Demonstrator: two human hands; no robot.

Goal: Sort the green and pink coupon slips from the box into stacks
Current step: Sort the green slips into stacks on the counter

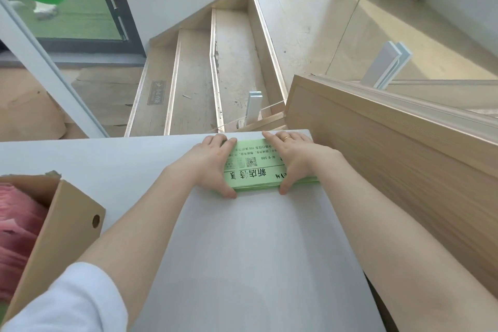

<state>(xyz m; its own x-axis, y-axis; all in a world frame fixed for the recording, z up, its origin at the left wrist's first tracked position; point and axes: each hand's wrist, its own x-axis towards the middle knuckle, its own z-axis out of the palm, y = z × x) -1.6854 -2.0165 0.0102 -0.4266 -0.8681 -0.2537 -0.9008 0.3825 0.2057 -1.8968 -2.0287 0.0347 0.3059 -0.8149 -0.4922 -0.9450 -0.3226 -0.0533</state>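
A stack of green coupon slips [254, 167] lies at the far right of the grey table [242, 250], printed side up. My left hand [208, 163] clasps the stack's left end, thumb at the near edge and fingers over the far edge. My right hand [299, 158] clasps the right end the same way, palm over the top. A cardboard box [62, 226] stands at the table's left edge, and pink coupon slips [16, 226] fill the part of it that shows.
Beyond the table's far edge a wooden staircase [229, 62] drops away. A wooden panel with a glass railing [390, 143] runs along the table's right side. A glass door [67, 8] is at the far left.
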